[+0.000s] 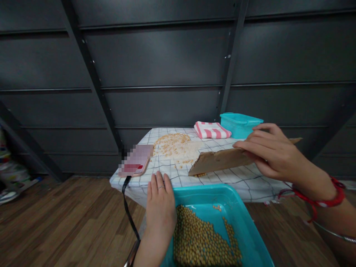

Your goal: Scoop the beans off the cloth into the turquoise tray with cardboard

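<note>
My right hand (267, 152) pinches the top edge of a brown cardboard piece (222, 161), which stands tilted on its long side on the checked tablecloth. Some yellow beans show at its lower left edge. Flat at the table's front edge lies my left hand (160, 207), fingers stretched out, beside the left rim of a teal tray (239, 200). Inside that tray is a heap of soybeans (200, 237), with a few loose ones near its far end. A spread of yellow beans and whitish bits (176, 144) covers part of the cloth behind the cardboard.
A phone in a pink case (143, 167) lies at the table's left, a black strap (129, 211) hanging from it. At the back right are a folded pink-and-white striped towel (211, 129) and a teal basket (239, 124). A dark panelled wall (164, 55) rises behind the table.
</note>
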Demonstrator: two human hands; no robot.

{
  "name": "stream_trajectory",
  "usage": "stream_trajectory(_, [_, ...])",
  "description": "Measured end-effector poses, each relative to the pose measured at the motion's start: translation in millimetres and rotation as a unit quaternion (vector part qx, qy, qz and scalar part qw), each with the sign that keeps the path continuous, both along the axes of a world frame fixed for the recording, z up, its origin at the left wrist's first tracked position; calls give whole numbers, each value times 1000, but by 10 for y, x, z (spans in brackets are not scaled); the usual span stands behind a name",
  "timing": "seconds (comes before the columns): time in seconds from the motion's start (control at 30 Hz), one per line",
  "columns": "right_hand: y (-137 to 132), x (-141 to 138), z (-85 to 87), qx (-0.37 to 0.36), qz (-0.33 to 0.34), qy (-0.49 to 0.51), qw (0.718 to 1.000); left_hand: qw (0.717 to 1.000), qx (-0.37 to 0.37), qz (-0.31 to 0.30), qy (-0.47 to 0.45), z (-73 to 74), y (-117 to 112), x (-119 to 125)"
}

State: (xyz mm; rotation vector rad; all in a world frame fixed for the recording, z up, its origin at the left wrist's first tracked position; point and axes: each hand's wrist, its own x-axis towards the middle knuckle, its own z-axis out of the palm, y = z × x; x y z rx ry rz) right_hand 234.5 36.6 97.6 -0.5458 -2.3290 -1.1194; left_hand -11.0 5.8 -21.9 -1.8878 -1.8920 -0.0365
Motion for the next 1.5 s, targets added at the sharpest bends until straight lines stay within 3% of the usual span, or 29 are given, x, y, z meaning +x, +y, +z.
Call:
stream_trajectory(0.63, [-51,-130,10,-11,-37,2,999,1000,-14,13,-1,15,-6,65])
stream_trajectory(0.83, [-88,-125,13,-27,-23,0,999,999,-1,-1,-44,-6,27,38])
stream_trajectory(1.2, [-245,-177,49,-32,9,5,999,999,-11,3,-39,-9,17,31])
stream_trajectory(1.4, [-382,-173,38,-63,-2,6,998,998,20,-18,-51,-53,21,8])
stream_trajectory(1.5, [-382,-140,73,-41,-12,15,999,998,15,-13,-54,-46,19,9])
